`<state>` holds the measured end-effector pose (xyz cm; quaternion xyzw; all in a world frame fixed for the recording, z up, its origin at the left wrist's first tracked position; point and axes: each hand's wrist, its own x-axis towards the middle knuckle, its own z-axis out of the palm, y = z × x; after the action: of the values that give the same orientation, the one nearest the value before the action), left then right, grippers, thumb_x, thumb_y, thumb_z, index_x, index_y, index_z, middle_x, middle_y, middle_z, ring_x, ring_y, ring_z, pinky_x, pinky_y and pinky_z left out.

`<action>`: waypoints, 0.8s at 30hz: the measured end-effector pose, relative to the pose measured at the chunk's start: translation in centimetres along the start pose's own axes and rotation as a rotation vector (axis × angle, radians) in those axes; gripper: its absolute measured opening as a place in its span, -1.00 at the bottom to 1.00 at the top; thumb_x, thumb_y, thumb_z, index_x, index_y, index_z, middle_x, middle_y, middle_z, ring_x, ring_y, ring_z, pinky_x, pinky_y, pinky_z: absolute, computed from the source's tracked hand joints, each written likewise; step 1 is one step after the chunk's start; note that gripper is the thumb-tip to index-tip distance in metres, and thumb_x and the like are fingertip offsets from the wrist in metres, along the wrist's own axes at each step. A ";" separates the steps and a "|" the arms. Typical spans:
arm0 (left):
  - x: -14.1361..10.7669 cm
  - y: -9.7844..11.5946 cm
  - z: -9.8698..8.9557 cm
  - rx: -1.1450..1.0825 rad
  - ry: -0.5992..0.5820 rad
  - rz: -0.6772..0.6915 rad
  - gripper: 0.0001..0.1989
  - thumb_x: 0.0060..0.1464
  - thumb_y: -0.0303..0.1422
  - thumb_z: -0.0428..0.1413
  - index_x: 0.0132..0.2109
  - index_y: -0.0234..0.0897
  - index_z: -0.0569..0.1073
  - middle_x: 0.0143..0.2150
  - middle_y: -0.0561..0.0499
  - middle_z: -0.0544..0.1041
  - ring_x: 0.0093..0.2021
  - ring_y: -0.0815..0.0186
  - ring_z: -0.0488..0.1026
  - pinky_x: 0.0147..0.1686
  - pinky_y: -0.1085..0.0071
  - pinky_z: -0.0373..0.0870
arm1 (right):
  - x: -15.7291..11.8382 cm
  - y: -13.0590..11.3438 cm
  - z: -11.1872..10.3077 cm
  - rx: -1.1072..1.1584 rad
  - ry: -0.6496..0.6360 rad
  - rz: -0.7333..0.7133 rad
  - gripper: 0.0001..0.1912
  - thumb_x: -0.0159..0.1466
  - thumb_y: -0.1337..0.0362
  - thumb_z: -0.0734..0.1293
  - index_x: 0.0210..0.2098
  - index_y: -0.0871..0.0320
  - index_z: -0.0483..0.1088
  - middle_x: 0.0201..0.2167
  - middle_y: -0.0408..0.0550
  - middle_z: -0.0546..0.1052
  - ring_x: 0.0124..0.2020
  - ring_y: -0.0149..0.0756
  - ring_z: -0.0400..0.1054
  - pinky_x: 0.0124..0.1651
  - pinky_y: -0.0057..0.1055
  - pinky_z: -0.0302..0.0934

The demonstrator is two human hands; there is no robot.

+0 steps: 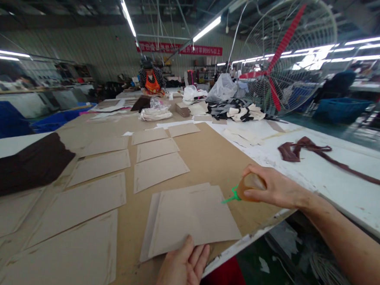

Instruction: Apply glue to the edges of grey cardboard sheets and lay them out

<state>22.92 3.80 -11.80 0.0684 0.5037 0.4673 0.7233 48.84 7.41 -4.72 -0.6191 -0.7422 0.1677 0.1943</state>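
Observation:
My right hand (pixel 268 187) is wrapped round an amber glue bottle (pixel 249 183) whose green nozzle (pixel 232 196) points down-left at the right edge of a grey-beige panel (pixel 191 216). That panel lies on top of other panels near the front edge of the table. At its lower edge, my left hand (pixel 184 263) grips the stack, thumb on top and fingers at the rim. To the left, several loose panels (pixel 100 167) lie in rows, some with brownish marks along their edges.
Dark brown fabric (pixel 26 163) lies at the left, and a brown strip (pixel 307 146) on the white table (pixel 346 188) at the right. Plastic bags (pixel 224 88) and cloth pieces stand further back. A large fan (pixel 280 57) and a person (pixel 152 79) are beyond.

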 end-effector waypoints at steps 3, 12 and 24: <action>-0.1 0.0 0.0 -0.010 -0.025 0.000 -0.81 0.15 -0.60 0.03 -0.08 -0.40 0.34 0.00 -0.30 0.49 0.03 0.07 0.47 0.04 0.16 0.45 | -2.4 -1.0 -0.7 0.032 -0.101 -0.002 -0.68 0.17 0.01 0.37 -0.20 0.06 0.35 -0.38 -0.14 0.46 -0.41 -0.25 0.32 -0.40 -0.39 0.11; 0.4 -0.1 -0.2 0.009 -0.005 0.000 -0.75 0.14 -0.60 0.04 -0.01 -0.44 0.33 0.03 -0.32 0.47 0.02 0.03 0.48 -0.02 0.17 0.50 | 0.1 0.4 1.1 -0.067 0.124 -0.021 -0.65 0.18 0.05 0.36 -0.13 0.10 0.32 -0.25 -0.10 0.48 -0.27 -0.19 0.34 -0.24 -0.35 0.12; 0.3 -0.1 0.0 0.036 -0.029 0.021 -0.80 0.13 -0.60 0.05 -0.07 -0.44 0.34 0.01 -0.32 0.47 0.03 0.03 0.46 -0.01 0.20 0.50 | 1.9 0.9 2.3 -0.072 0.207 -0.021 -0.63 0.17 0.04 0.37 -0.14 0.12 0.34 -0.30 -0.13 0.46 -0.33 -0.26 0.32 -0.32 -0.40 0.08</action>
<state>22.96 3.93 -12.06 0.0934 0.5007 0.4650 0.7241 48.14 9.46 -6.99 -0.6316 -0.7302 0.0741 0.2496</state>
